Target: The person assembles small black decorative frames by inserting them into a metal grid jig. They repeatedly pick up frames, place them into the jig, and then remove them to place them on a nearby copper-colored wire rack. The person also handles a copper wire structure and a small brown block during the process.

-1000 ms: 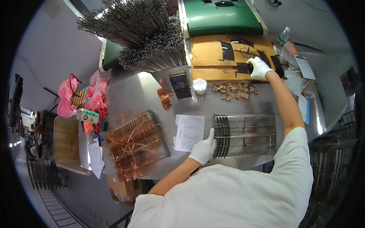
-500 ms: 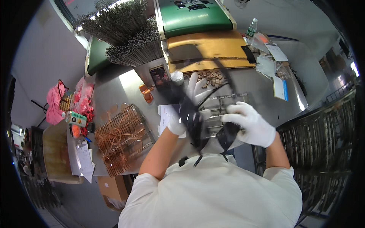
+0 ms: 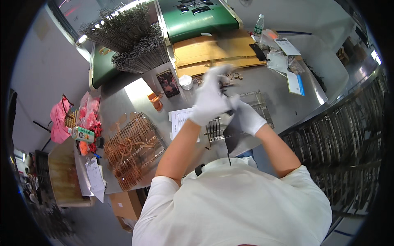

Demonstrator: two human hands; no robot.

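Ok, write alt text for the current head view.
A person's gloved right hand holds a thin dark piece at a metal table, the blurred left hand close beside it. A wire rack lies there; copper-coloured parts sit farther left.

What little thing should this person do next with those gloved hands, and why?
Perhaps steady the dark piece before anything else: it hangs beside the right hand, partly covering the wire rack from view, while the left hand is close by, blurred, its grip unclear.
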